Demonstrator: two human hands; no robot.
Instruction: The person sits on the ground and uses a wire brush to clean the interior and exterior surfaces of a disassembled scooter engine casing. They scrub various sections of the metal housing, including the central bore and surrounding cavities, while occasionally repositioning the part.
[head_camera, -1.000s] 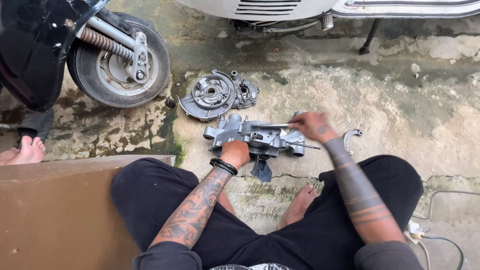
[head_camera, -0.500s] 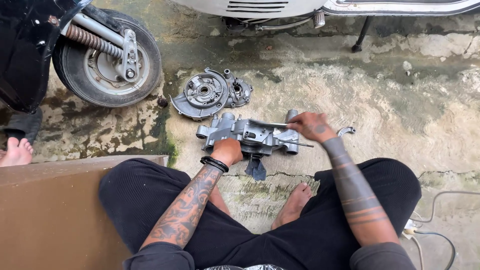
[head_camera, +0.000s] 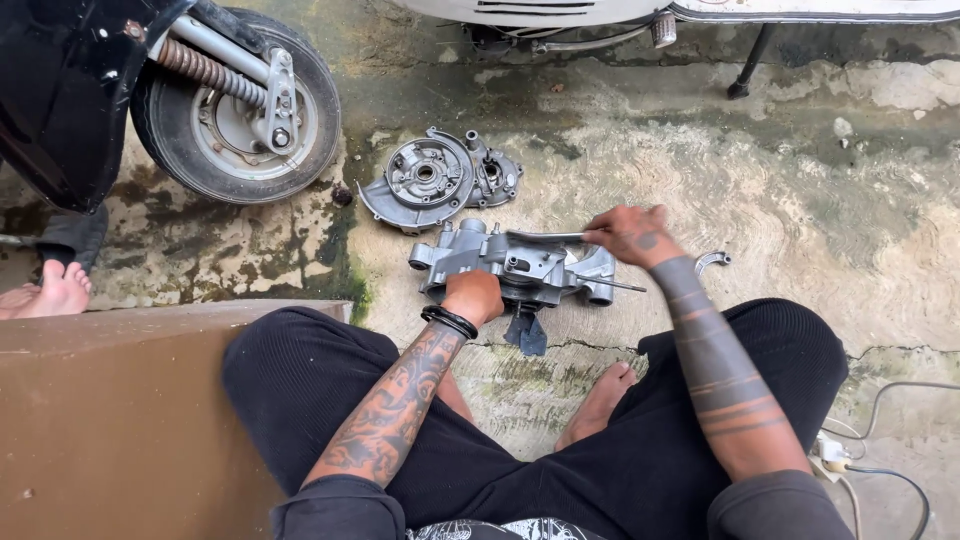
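A grey metal engine casing (head_camera: 520, 268) lies on the concrete floor in front of my crossed legs. My left hand (head_camera: 474, 296) presses down on its near edge, fingers curled over it. My right hand (head_camera: 630, 234) is closed on the end of a long flat metal tool (head_camera: 545, 238) that lies across the top of the casing. A thin rod (head_camera: 612, 285) sticks out of the casing's right side. Behind it rests a round grey engine cover (head_camera: 425, 180) with a smaller part (head_camera: 497, 177) beside it.
A scooter wheel (head_camera: 240, 112) with its spring shock stands at the far left. A pale scooter body (head_camera: 700, 10) and its stand (head_camera: 752, 60) are at the top. A small curved metal piece (head_camera: 712, 260) lies right of the casing. Another person's bare foot (head_camera: 50, 292) is left. Cables (head_camera: 880, 440) trail at right.
My right hand has moved a little to the right along the casing top with the flat tool. The left hand stays on the casing.
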